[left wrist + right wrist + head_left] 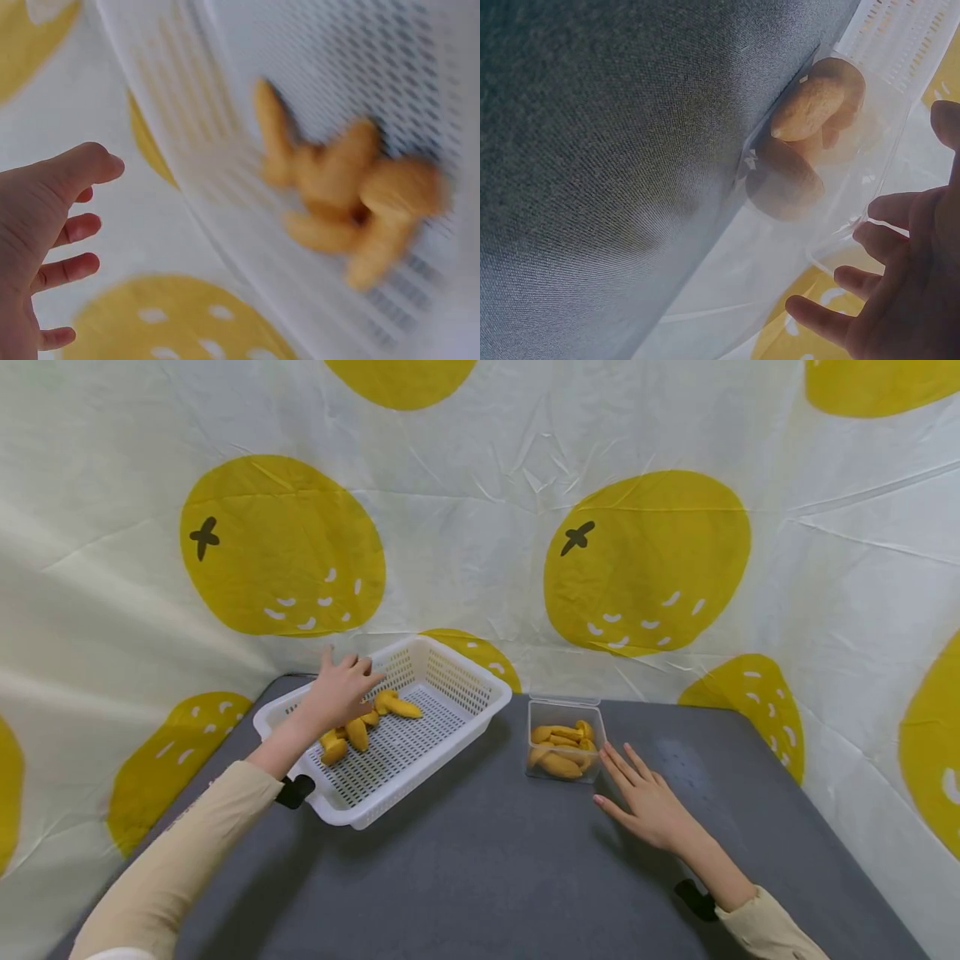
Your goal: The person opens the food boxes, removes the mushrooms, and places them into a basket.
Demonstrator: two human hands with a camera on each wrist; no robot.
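Observation:
Over the back left part of a white perforated plastic basket (420, 795), my left hand (341, 693) is raised with its fingers apart and holds nothing. Beneath and beside it, several yellow-orange mushrooms (357, 735) lie in the basket, blurred in the left wrist view. A small clear plastic box (592, 715) stands right of the basket and contains several more mushrooms (561, 765). My right hand (652, 806) is at the box's right side, fingers outstretched, the fingertips at its near right corner; whether they touch it I cannot tell.
Both containers stand on a dark grey tabletop (472, 877). Behind and around the table hangs a white cloth (465, 552) printed with yellow fruit shapes. The box's raised clear lid (564, 700) is at its back edge.

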